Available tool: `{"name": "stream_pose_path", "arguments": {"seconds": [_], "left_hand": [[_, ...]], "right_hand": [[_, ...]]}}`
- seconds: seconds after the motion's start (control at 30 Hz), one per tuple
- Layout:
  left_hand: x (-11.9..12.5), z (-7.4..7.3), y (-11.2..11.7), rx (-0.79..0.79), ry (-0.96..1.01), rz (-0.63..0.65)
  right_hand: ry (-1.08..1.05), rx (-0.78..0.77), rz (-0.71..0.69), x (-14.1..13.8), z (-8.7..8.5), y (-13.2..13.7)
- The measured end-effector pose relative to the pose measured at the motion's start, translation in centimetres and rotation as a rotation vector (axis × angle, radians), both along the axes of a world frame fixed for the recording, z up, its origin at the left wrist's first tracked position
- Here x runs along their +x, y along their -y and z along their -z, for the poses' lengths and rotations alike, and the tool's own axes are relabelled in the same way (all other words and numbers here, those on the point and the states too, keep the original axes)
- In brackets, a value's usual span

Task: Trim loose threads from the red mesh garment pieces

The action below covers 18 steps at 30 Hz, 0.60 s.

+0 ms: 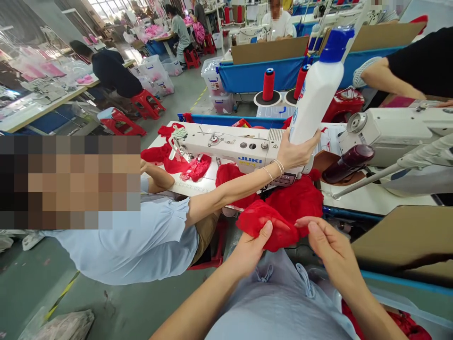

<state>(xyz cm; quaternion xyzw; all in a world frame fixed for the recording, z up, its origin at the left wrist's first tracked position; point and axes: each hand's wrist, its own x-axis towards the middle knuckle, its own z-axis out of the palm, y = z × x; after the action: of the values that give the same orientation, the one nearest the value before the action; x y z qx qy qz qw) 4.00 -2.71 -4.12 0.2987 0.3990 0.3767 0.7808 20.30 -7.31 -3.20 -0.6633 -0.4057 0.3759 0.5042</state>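
Seen from the middle of the view, bright light is let in by a barred window between ten and eleven o'clock. At ten o'clock, the far corner is marked by a pale grey column or wall; which one cannot be told. The green-grey floor is spread widest at seven o'clock and is crossed by yellow-and-black tape at eight. A long pale table is set past nine. Red stools are scattered between ten and twelve. Clear plastic boxes are stacked just short of twelve. At one o'clock, a cardboard panel is stood above blue cloth.
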Motion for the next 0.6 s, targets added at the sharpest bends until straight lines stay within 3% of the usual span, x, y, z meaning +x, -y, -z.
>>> {"name": "stream_pose_path", "arguments": {"seconds": [0.1,0.2,0.33,0.43,0.6], "left_hand": [[0.3,0.7,0.5,0.038,-0.051,-0.067],[0.8,0.3,0.9,-0.074,0.075,-0.134],[1.0,-1.3,0.3,-0.259,0.249,-0.049],[1.1,-1.6,-0.6,-0.383,0.228,-0.052],[1.5,-1.2,-1.0,-0.369,0.173,-0.255]], "right_hand": [[-0.062,0.034,-0.087,-1.1,0.3,0.2],[0.090,0.160,-0.051,-1.6,0.6,0.0],[0.294,0.293,-0.139,-1.3,0.3,-0.1],[0.346,0.346,-0.259,-0.9,-0.2,-0.1],[0.355,0.292,-0.235,0.0,0.2,-0.1]]}}
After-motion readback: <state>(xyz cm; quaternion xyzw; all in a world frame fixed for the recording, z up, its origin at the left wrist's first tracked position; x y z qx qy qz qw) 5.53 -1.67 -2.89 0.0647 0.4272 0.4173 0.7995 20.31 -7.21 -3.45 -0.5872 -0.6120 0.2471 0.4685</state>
